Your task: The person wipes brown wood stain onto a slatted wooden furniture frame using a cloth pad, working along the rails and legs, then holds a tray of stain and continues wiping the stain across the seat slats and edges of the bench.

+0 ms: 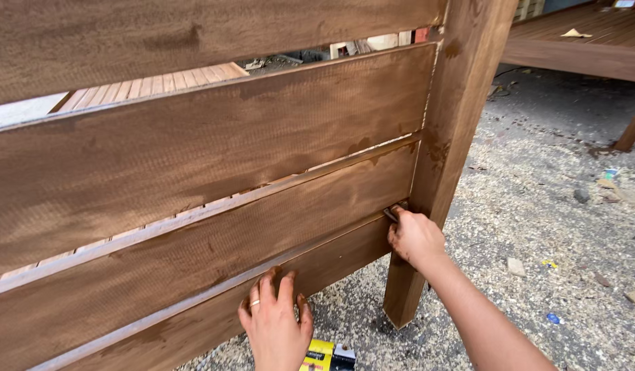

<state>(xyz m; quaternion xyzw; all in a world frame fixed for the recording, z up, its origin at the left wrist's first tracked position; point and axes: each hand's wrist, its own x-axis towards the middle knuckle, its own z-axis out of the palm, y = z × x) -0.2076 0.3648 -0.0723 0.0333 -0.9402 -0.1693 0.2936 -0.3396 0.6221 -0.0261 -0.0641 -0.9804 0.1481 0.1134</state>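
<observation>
Here right hand (415,237) brushes stained panel (214,151).

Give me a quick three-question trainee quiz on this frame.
1. True or false: the left hand lies flat on the lowest board.
2. Where is the right hand working?
A. on the top board
B. at the gap beside the post
C. on the ground
3. Fill in: below the left hand, on the sawdust-strewn ground, lies a yellow and black ____.

Key: 1 true; 2 B; 3 container. The right hand grips a small dark tool, too hidden to identify.
</observation>
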